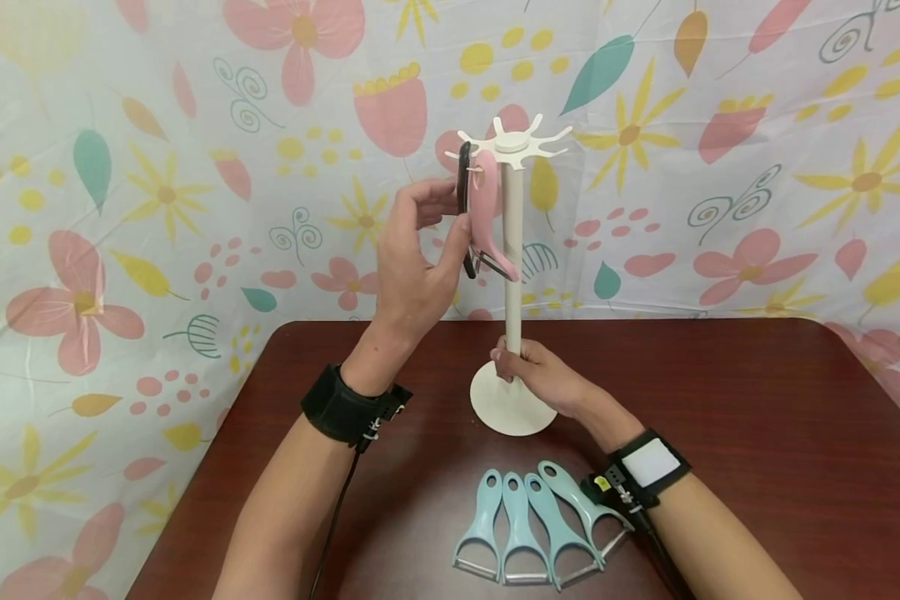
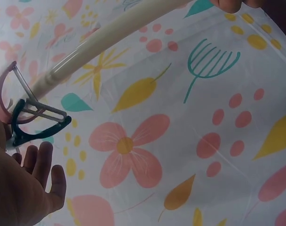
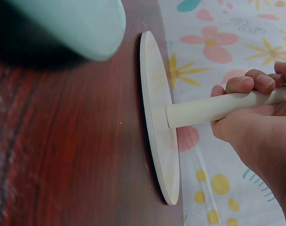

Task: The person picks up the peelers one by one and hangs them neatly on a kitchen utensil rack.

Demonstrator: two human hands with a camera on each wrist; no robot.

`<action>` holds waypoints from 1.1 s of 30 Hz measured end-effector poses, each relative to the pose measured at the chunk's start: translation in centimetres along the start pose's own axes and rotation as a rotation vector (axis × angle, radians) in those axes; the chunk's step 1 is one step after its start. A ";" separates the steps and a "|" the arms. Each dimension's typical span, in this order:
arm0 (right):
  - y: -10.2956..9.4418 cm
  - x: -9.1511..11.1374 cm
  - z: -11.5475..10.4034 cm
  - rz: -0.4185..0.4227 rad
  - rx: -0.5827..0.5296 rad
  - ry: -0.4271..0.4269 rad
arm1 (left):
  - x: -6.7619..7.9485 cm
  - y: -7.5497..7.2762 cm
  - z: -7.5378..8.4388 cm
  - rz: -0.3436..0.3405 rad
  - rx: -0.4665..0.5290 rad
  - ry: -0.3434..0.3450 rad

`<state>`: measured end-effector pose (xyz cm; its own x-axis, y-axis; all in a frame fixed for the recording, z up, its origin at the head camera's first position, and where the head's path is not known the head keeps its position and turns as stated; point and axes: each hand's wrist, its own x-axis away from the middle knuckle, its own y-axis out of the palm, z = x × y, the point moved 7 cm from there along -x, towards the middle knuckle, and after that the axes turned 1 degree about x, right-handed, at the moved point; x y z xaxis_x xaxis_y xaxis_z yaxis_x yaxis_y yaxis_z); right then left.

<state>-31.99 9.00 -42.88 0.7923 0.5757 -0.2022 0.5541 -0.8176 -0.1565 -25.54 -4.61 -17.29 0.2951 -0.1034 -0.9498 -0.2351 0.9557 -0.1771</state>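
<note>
Pinching a black peeler [image 1: 462, 183] with the left hand [image 1: 420, 258], at the upper left of a white stand [image 1: 513, 250], close beside a pink peeler [image 1: 483, 200] hung from the stand. Gripping the stand low down with the right hand [image 1: 537, 375]. Fanned out in front of the stand, on the worktop [image 1: 757, 417]: four pale-blue peelers [image 1: 520, 525].

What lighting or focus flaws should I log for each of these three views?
Head view: fairly even light, the four light-blue peelers with metal blades reasonably crisp, a soft shadow left of them on the red-brown tabletop; left wrist view: dim, the left hand in shadow; right wrist view: a rounded pale-teal shape at upper left badly blurred, with glare flecking the tabletop's left edge.
</note>
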 end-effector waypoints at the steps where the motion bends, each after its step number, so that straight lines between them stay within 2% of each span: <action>1: 0.0 0.0 0.0 0.001 0.004 -0.001 | 0.0 -0.1 0.0 0.001 -0.005 -0.001; 11: -0.2 -0.1 0.1 0.004 0.001 -0.003 | 0.7 -0.9 -0.1 0.007 0.004 -0.008; 19: -0.1 -0.1 0.3 0.005 0.003 0.002 | 2.1 -1.2 -0.7 -0.007 -0.006 -0.051; 33: -0.1 -0.1 0.2 0.004 0.005 0.003 | 4.2 -1.5 -0.9 -0.059 -0.043 -0.058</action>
<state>-32.13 9.00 -43.04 0.7950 0.5726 -0.2000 0.5500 -0.8196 -0.1606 -24.78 -6.74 -21.26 0.3620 -0.1417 -0.9214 -0.2551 0.9356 -0.2441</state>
